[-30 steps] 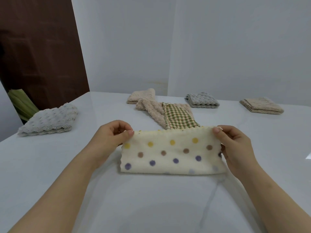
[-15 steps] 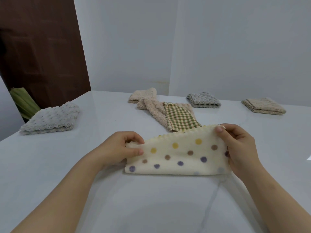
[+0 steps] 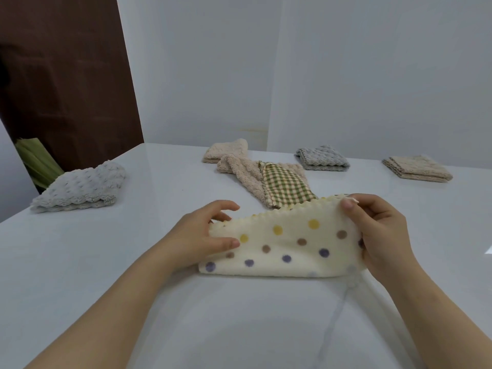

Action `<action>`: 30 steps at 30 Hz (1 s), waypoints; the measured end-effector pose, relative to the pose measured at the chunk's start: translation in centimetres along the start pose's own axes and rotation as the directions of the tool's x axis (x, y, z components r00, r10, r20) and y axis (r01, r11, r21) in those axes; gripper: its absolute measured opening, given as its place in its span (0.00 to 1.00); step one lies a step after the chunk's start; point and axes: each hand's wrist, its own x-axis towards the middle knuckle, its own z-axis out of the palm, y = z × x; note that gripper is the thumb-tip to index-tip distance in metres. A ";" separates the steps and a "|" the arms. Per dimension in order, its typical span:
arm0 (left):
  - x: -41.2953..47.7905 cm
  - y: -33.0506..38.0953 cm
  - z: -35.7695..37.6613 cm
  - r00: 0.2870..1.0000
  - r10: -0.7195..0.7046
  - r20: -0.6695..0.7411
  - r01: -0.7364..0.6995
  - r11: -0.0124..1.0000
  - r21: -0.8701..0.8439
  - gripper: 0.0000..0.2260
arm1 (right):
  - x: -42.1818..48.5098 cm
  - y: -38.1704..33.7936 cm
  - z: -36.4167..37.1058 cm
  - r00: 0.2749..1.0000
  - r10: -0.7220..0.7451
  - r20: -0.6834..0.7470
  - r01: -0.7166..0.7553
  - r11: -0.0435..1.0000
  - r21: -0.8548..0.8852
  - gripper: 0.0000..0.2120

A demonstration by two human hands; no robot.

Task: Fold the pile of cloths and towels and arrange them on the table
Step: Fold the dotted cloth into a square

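A cream cloth with coloured dots point(image 3: 287, 243) lies folded in half on the white table point(image 3: 106, 262) in front of me. My right hand point(image 3: 380, 235) pinches its upper right corner and holds that end raised. My left hand point(image 3: 197, 235) pinches the left end low near the table, thumb on top and fingers behind the edge. Behind the cloth lies an unfolded pile: a beige fluffy towel point(image 3: 239, 171) with a green checked cloth point(image 3: 286, 187) on it.
Folded cloths sit around the table: a grey one point(image 3: 80, 187) at the left, a beige one point(image 3: 223, 151) at the back, a grey one point(image 3: 322, 161) and a beige one point(image 3: 418, 169) at the back right. A white wall stands behind.
My left hand has lowered the cloth's left end toward the table and shifted its grip, so the top edge now slopes up to the right. The right hand stays raised.
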 end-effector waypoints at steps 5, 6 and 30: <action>0.3 -0.3 -0.2 0.992 0.000 -0.125 -0.005 0.999 -0.035 0.08 | 0.1 -0.3 -0.1 0.999 0.000 -0.045 0.001 1.000 0.025 0.13; 0.3 -0.3 -0.4 0.989 -0.018 -0.148 0.001 0.993 -0.114 0.06 | 0.1 -0.4 -0.2 0.998 0.002 -0.063 -0.001 1.000 0.026 0.13; -0.1 -0.2 -0.5 0.961 -0.258 0.094 0.275 0.920 -0.280 0.13 | 0.7 2.0 -1.0 0.913 0.402 -0.062 -0.396 0.842 -0.366 0.21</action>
